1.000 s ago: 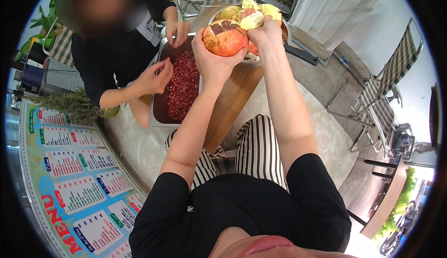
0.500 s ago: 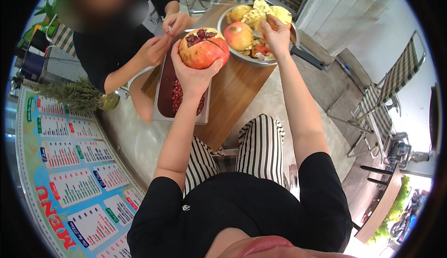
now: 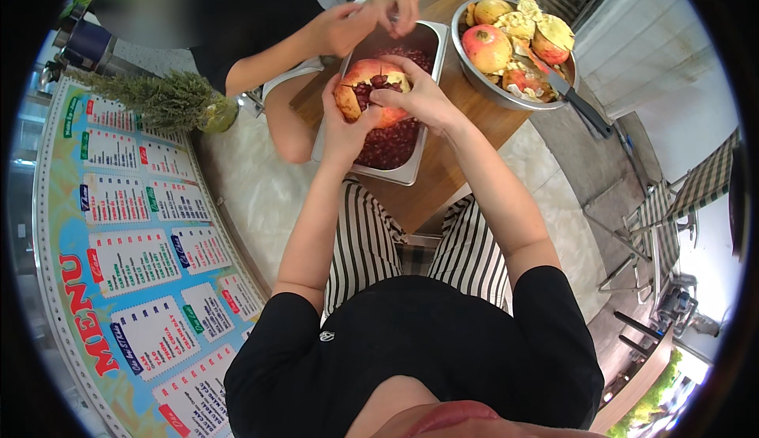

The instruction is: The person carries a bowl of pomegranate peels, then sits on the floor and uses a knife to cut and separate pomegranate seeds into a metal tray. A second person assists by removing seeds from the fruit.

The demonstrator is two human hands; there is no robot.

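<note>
A large red-and-yellow pomegranate (image 3: pixel 360 76), its top cut away to bare dark red seeds, is held above a metal tray (image 3: pixel 409 171) of loose seeds. My left hand (image 3: pixel 345 130) cups its left and lower side. My right hand (image 3: pixel 419 98) wraps its right side, with the thumb at the opened seeds. To the right stands a round metal bowl (image 3: pixel 484 90) of whole pomegranates (image 3: pixel 486 48) and pale peel (image 3: pixel 518 25). A knife (image 3: pixel 581 106) with a black handle lies across the bowl's right rim.
A co-worker's hands (image 3: pixel 371 23) are over the tray's far end. Tray and bowl stand on a wooden table (image 3: pixel 443 153). A printed menu board (image 3: pixel 158 256) fills the left side, below a potted plant (image 3: pixel 170 98). Checkered folding chairs (image 3: pixel 660 209) stand at the right.
My right hand has left the bowl and come onto the pomegranate. The pomegranate is now lower over the tray, its opening turned toward me. The view has shifted left.
</note>
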